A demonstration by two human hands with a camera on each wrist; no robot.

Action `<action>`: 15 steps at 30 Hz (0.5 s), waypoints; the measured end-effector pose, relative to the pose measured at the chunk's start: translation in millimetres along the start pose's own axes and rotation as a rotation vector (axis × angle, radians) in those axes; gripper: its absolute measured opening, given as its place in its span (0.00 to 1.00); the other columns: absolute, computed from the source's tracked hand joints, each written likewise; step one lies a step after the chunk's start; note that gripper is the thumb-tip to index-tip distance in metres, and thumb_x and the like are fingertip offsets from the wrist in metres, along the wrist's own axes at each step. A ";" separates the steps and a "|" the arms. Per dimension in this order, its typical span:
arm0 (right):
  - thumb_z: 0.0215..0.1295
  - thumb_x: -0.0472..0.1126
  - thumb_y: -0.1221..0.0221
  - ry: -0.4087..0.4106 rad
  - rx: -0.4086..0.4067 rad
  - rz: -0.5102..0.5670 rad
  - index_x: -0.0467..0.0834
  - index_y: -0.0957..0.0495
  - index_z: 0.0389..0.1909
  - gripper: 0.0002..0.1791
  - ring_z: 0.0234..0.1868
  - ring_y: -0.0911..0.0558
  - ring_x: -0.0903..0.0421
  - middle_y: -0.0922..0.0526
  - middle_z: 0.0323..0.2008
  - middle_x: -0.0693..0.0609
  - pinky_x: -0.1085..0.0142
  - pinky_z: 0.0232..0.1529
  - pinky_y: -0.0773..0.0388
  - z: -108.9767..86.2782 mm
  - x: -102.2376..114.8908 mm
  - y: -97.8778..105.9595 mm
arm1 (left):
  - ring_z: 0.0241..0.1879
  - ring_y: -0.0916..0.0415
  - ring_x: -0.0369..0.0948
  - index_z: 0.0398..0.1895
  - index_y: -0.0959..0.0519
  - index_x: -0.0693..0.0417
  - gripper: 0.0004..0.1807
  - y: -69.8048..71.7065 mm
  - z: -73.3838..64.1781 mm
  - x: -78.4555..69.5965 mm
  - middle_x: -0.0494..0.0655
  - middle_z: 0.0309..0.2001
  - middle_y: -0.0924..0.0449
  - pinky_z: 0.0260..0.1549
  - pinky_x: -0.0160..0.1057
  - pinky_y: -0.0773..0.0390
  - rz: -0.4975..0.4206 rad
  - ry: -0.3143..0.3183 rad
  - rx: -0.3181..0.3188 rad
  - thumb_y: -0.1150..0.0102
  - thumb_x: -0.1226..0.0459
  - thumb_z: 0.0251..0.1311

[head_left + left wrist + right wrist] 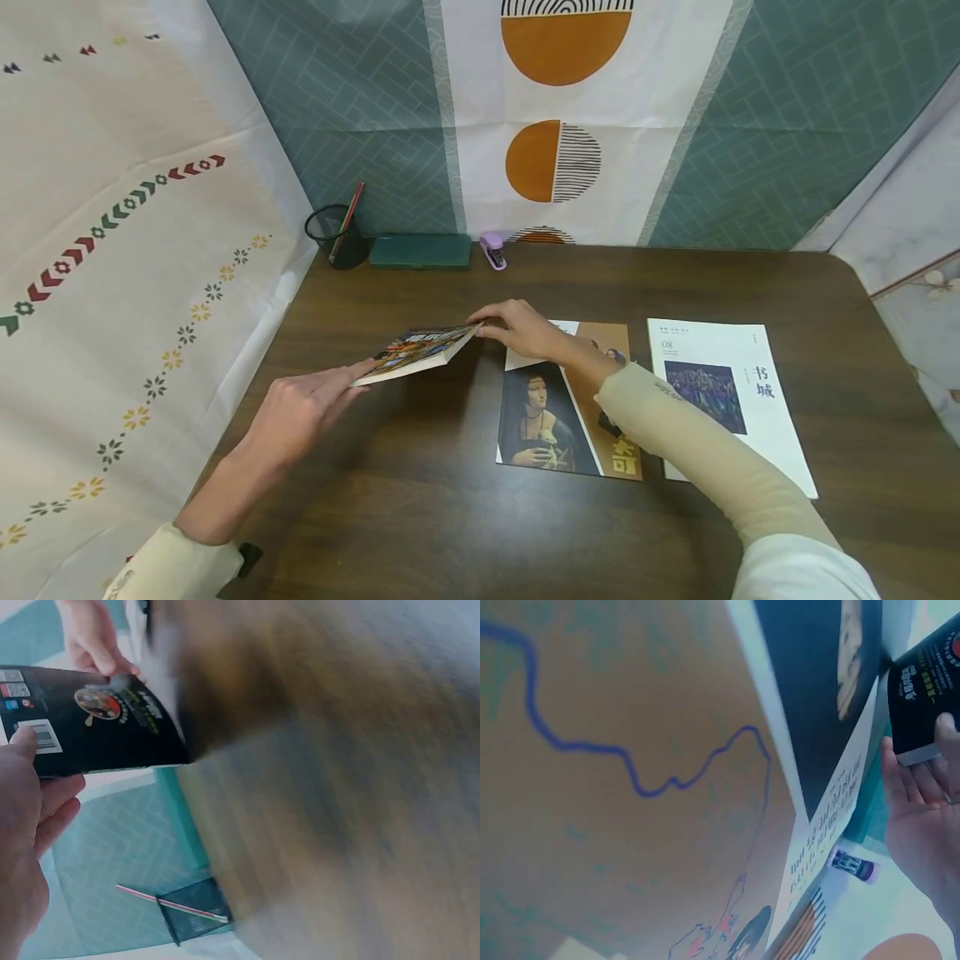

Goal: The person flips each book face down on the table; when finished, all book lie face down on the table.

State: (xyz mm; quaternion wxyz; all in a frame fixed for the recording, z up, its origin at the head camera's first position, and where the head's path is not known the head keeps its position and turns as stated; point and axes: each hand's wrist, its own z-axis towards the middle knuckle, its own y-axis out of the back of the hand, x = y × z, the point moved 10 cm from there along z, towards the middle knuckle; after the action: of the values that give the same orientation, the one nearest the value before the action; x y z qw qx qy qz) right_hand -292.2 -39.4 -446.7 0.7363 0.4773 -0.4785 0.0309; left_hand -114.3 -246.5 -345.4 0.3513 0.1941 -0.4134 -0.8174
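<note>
book (422, 350) held above wooden table (420, 533), between both hands (303, 408) (525, 329), each pinching an opposite end

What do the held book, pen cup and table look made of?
Held book: paper, perhaps coated; pale page edges show under a smooth printed cover. Pen cup: matte black mesh, probably metal, judging by its fine grid. Table: brown wood or wood-look laminate; grain streaks and soft sheen fit either.

The head view is bright and clear, with shadow beneath the colourful, black-backed paperback book (423, 348) and pale glare nearside of it on the dark brown wooden table (585, 283). Both wrist views look hazy; the left blurs the table beside the book.
</note>
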 end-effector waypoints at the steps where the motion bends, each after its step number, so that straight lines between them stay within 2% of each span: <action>1: 0.79 0.38 0.39 -0.004 -0.021 0.005 0.40 0.15 0.62 0.16 0.42 0.17 0.57 0.10 0.51 0.47 0.62 0.47 0.23 -0.1 1.1 2.8 | 0.32 0.10 0.46 0.57 0.12 0.56 0.26 3.3 1.9 0.0 0.49 0.43 0.08 0.23 0.49 0.15 -0.002 0.008 -0.019 0.53 0.47 0.84; 6: 0.77 0.34 0.37 -0.010 -0.124 0.032 0.37 0.13 0.55 0.12 0.38 0.20 0.53 0.11 0.42 0.48 0.62 0.43 0.24 -1.3 6.5 17.6 | 0.25 0.12 0.43 0.51 0.10 0.55 0.26 17.1 8.1 2.8 0.47 0.38 0.08 0.20 0.48 0.18 -0.029 0.077 -0.094 0.49 0.46 0.81; 10: 0.76 0.31 0.38 -0.011 -0.174 0.099 0.33 0.14 0.53 0.10 0.40 0.13 0.45 0.10 0.40 0.42 0.62 0.40 0.21 -1.9 12.7 28.8 | 0.20 0.16 0.40 0.47 0.09 0.56 0.24 26.4 10.8 10.8 0.48 0.34 0.08 0.17 0.40 0.22 -0.066 0.175 -0.142 0.43 0.46 0.78; 14: 0.77 0.31 0.39 -0.027 -0.183 0.142 0.33 0.15 0.52 0.09 0.42 0.10 0.40 0.10 0.39 0.41 0.62 0.38 0.17 -0.1 18.6 35.7 | 0.21 0.16 0.37 0.44 0.08 0.59 0.11 32.0 10.6 23.5 0.50 0.32 0.09 0.21 0.24 0.24 -0.127 0.312 -0.174 0.25 0.61 0.65; 15: 0.77 0.31 0.39 -0.038 -0.184 0.146 0.33 0.15 0.52 0.09 0.42 0.10 0.39 0.10 0.39 0.42 0.62 0.38 0.16 0.3 19.3 37.3 | 0.23 0.15 0.36 0.44 0.08 0.59 0.10 31.7 9.6 27.7 0.50 0.32 0.08 0.24 0.21 0.24 -0.150 0.359 -0.172 0.22 0.66 0.60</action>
State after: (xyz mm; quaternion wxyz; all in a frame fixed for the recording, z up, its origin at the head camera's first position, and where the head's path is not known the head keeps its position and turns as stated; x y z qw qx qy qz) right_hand -300.7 -27.3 -407.4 0.7637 0.3719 -0.5267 0.0315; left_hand -125.8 -274.7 -314.7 0.3727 0.3363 -0.2571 -0.8258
